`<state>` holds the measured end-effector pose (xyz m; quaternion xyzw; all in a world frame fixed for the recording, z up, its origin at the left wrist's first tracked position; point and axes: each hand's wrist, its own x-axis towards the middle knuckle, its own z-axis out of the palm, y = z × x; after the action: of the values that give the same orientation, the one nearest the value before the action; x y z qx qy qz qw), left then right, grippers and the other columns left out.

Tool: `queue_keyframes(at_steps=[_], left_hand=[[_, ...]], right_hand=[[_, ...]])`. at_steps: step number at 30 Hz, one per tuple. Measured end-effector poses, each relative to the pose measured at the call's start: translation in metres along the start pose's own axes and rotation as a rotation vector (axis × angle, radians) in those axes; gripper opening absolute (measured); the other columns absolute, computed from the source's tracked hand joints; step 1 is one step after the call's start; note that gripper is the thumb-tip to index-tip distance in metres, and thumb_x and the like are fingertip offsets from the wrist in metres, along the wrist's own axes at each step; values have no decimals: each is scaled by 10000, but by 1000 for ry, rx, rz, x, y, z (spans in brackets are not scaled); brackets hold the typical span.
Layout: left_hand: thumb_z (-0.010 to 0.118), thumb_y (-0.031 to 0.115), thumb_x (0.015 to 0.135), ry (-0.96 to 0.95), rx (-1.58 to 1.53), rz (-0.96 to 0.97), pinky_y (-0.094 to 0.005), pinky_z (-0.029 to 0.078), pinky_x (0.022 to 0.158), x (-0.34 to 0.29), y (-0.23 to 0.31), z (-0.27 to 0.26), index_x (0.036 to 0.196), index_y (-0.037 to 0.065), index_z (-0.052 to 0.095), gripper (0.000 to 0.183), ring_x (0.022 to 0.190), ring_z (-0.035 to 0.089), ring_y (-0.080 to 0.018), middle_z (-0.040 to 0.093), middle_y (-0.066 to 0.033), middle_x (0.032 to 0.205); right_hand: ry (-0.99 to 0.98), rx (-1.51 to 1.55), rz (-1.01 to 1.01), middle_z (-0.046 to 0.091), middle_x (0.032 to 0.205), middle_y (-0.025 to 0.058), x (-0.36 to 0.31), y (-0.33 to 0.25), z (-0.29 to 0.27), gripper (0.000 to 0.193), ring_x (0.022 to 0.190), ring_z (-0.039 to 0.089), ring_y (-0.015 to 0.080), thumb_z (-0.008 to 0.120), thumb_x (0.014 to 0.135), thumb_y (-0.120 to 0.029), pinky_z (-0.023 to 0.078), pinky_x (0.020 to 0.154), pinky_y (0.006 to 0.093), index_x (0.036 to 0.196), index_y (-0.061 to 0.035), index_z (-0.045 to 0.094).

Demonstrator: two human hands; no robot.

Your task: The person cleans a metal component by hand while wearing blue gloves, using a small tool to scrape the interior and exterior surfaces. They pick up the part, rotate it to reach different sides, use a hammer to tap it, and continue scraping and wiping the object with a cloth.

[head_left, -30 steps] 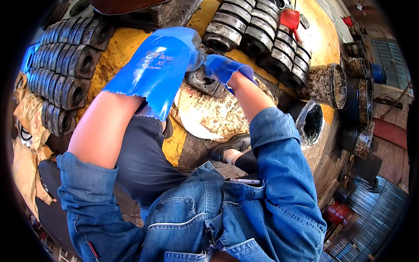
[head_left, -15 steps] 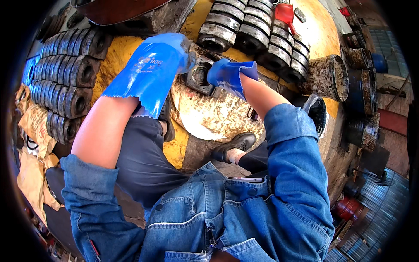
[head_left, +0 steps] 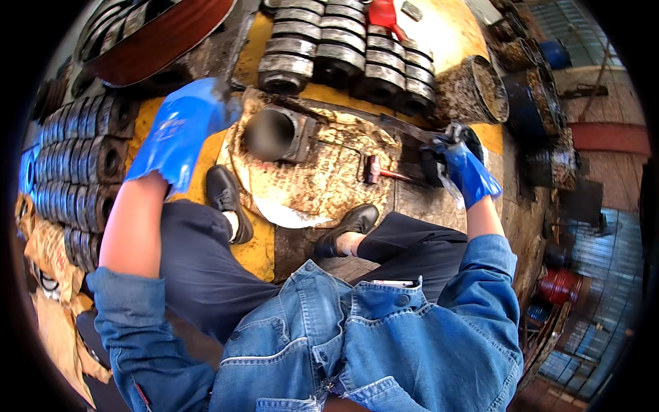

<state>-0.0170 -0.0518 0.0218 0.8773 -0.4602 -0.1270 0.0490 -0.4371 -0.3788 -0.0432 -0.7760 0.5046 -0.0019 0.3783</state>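
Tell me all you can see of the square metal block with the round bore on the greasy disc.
The metal block is a grey, squarish housing with a wide round bore facing the camera; the bore's inside is blurred. It looks like cast steel, smeared with grease. It lies on the far left part of the grimy round disc, tilted slightly. The blue-gloved left hand is at its left side; contact cannot be told. The right hand is well away from it.
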Motion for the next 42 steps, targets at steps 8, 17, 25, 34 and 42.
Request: queue_keyframes(at_steps=[8, 17, 25, 34, 42], left_hand=[[644, 339, 825, -148, 2, -58, -396, 533, 760, 12, -2, 13, 983, 128, 715, 273, 871, 659, -345, 688, -154, 965], [591, 418, 846, -93, 56, -54, -443, 530, 805, 8, 10, 12, 990, 113, 707, 357, 938, 637, -371, 672, -169, 1022], [595, 437, 836, -205, 90, -144, -437, 531, 792, 4, 15, -10, 1066, 135, 686, 391, 939, 635, -373, 679, -137, 1041], [596, 388, 843, -113, 9, -72, -442, 533, 759, -1, 8, -17, 1023, 121, 688, 335, 911, 628, -380, 676, -150, 1013], [596, 393, 840, -61, -51, 71, -424, 556, 742, 5, -3, -6, 969, 164, 716, 289, 881, 657, -326, 694, -100, 966]], right_hand=[[523, 145, 350, 633, 816, 52, -42, 132, -51, 340, 682, 563, 177, 653, 861, -195, 451, 615, 341, 1185, -93, 637], [347, -560, 247, 558, 703, 20, 32, 184, 31, 374, 576, 488, 148, 622, 877, -139, 394, 512, 322, 1247, -91, 595], [-35, 167, 290, 558, 697, 5, -4, -47, 97, 421, 608, 486, 113, 618, 911, -159, 412, 546, 290, 1314, -75, 530], [-369, 17, -400, 604, 743, 93, 70, -105, 253, 187, 672, 584, 175, 588, 847, -158, 460, 578, 304, 943, -18, 668], [-303, -357, -304, 629, 717, 191, 126, -156, 302, 223, 702, 515, 94, 577, 857, -158, 448, 593, 378, 801, 40, 664]])
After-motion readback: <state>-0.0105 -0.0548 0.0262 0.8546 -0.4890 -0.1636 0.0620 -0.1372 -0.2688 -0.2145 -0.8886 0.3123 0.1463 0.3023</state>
